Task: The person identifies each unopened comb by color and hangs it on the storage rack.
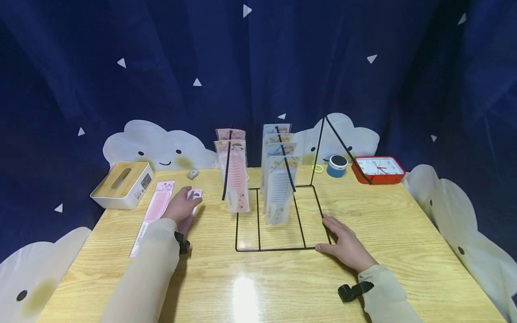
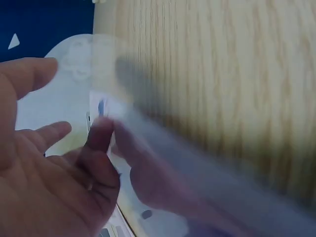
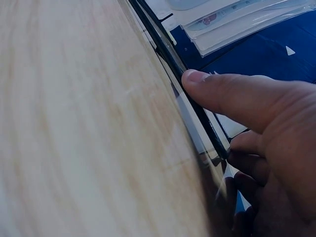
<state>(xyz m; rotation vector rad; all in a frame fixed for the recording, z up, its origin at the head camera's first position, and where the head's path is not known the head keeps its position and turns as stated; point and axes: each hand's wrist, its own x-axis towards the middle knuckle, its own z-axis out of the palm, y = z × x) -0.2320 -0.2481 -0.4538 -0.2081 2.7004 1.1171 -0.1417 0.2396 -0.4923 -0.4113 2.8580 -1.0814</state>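
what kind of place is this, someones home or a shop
Probably a staged tabletop set, not a shop: a wooden table before a dark blue cloud-print curtain, with a wire display rack of packaged combs.

Your wooden table (image 1: pixel 404 233) is carrying wire rack (image 1: pixel 278 224), tissue box (image 1: pixel 122 184), red clock (image 1: pixel 378 169), pink packets (image 1: pixel 155 211), blue cup (image 1: pixel 337 165).

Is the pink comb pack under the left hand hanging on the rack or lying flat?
Lying flat: the pink comb pack rests on the table, under the left hand.

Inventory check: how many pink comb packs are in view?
4: two hang on the black wire rack's left peg, one lies flat by the white tissue box, one under the left hand. More may be hidden.
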